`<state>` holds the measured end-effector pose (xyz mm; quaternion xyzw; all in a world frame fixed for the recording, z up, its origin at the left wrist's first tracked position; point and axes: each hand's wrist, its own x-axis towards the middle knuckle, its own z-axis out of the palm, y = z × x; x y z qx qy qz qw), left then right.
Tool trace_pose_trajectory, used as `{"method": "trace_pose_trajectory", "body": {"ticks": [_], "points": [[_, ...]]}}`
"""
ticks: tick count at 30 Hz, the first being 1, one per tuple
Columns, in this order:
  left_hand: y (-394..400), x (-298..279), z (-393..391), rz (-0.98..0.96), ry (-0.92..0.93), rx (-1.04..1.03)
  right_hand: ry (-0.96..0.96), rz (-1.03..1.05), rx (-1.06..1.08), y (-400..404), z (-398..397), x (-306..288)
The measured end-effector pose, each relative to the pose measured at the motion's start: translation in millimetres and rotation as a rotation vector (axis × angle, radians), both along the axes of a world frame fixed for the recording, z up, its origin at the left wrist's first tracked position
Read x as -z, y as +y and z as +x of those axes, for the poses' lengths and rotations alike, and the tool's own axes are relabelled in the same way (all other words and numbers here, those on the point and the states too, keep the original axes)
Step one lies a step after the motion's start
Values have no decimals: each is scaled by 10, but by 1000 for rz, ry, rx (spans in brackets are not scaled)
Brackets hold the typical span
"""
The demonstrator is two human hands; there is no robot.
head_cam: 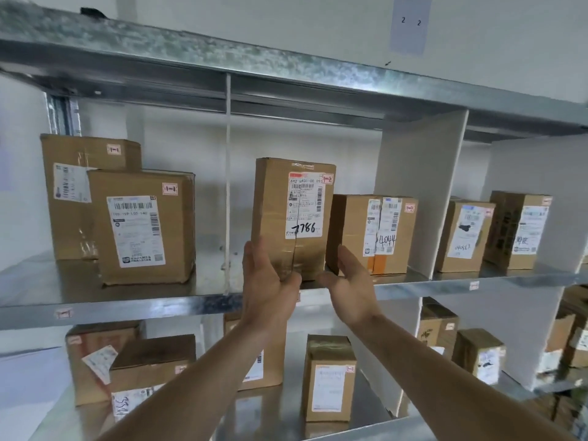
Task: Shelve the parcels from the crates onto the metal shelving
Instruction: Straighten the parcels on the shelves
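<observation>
A tall brown cardboard parcel [294,214] marked 7786 stands upright on the middle metal shelf [127,305], near its front edge. My left hand [265,281] is raised in front of the parcel's lower left corner, fingers straight; whether it touches the box I cannot tell. My right hand [348,283] is open at the parcel's lower right, palm turned toward it, a small gap showing between fingers and box. Neither hand curls round anything.
A lower parcel marked 4044 [374,233] stands close on the right. Two bigger boxes [143,227] fill the left bay past a thin white divider [227,186]. A white panel [420,192] bounds the right side. More parcels sit on the lower shelf [329,377].
</observation>
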<state>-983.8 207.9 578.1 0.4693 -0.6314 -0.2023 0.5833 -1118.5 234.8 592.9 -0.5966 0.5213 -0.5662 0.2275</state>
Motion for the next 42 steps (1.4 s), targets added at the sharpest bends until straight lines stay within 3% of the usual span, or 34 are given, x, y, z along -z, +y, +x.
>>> {"method": "trace_pose_trajectory", "body": {"ticks": [11, 20, 24, 28, 35, 42], "points": [[-607, 70, -64, 16, -26, -45, -76, 46, -54, -750, -9, 47], [-738, 64, -129, 46, -26, -118, -93, 16, -132, -910, -81, 133], [-640, 67, -226, -56, -43, -213, -57, -53, -125, -853, -165, 164], [-456, 52, -456, -145, -181, -211, -36, -163, -40, -721, -333, 164], [-338, -96, -1100, 14, -213, -21, -109, -156, 159, -653, -1015, 36], [-446, -135, -1505, 178, -136, 15, -13, -61, 244, -795, -1491, 66]]}}
